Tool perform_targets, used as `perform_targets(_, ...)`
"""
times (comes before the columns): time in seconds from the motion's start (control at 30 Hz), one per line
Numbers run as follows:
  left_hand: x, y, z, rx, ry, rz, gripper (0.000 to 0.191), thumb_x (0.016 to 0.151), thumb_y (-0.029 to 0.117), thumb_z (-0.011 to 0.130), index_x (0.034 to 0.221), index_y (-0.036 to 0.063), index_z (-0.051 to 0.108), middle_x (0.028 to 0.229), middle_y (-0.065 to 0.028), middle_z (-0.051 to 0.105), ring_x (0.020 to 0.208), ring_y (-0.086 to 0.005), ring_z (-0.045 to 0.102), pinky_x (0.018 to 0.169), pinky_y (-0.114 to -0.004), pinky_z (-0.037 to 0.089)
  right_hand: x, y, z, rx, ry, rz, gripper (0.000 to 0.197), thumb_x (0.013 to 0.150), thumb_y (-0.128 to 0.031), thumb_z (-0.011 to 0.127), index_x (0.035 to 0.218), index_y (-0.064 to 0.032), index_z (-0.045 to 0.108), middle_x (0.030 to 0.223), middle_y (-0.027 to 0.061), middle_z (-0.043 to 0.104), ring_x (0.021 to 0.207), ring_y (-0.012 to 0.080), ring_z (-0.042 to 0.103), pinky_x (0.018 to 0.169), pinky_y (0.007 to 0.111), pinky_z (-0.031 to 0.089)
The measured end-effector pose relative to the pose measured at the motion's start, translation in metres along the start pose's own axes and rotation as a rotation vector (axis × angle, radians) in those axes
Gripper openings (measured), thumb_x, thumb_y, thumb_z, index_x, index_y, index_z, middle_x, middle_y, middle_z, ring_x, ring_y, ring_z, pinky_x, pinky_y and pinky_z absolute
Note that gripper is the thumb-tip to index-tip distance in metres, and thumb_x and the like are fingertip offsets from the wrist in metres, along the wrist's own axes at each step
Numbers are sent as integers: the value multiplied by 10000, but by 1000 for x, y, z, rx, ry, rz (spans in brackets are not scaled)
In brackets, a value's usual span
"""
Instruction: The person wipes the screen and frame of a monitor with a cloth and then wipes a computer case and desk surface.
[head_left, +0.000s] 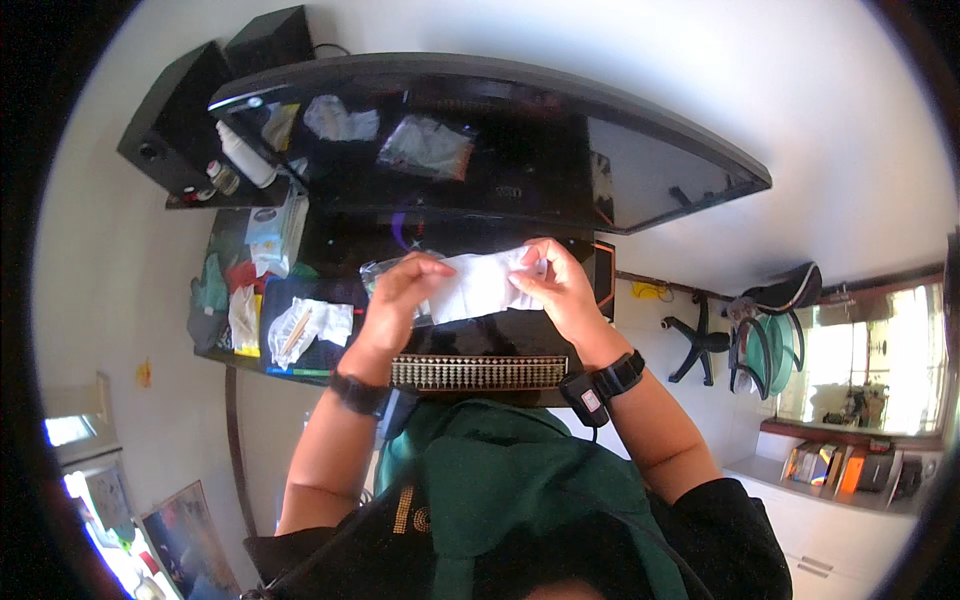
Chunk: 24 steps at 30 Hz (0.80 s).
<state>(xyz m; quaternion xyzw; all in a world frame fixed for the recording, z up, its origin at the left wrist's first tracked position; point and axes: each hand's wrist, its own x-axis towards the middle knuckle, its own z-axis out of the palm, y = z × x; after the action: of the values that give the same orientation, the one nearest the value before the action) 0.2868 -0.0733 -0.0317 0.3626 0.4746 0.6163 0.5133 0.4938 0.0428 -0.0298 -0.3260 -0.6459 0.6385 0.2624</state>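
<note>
A white tissue or wipe (480, 283) is stretched flat between my two hands above a dark, glossy desk. My left hand (401, 296) pinches its left end between thumb and fingers. At the right end, the thumb and fingers of my right hand (555, 281) grip the sheet. Behind my left hand, partly hidden by it and the sheet, lies a clear plastic bag (375, 271). An abacus (480, 373) with many beads lies along the desk's front edge, below the sheet.
A large monitor (540, 165) stands behind my hands. To the left are a wipes pack (276, 232), crumpled tissue with thin wooden sticks (298, 330), and folded cloths (208, 289). A white bottle (246, 155) and black speakers (176, 120) sit at the back left.
</note>
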Motion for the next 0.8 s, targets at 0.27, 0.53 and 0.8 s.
perform_targets(0.27,8,-58,-14,-56,166,110,118,807,-80,576,815,36,595,842,-4,556,775,-109,538,722,-230,434,7,21,2,329,17,138,427,785,94,586,1189,-27,521,970,34,588,849,97,569,789,234,469)
perform_targets(0.53,10,-65,-6,-61,276,-111,172,873,52,559,1023,6,631,997,-61,596,883,-121,546,791,-237,424,28,25,25,53,221,149,147,819,-29,577,955,-25,630,825,-3,614,727,73,562,651,217,453)
perform_targets(0.8,7,-62,7,-401,315,-83,434,864,131,605,1245,-34,479,1063,-88,594,924,-131,555,823,-244,423,35,21,75,-192,-194,-11,275,842,42,519,1102,-26,578,1109,87,562,963,160,573,823,263,472)
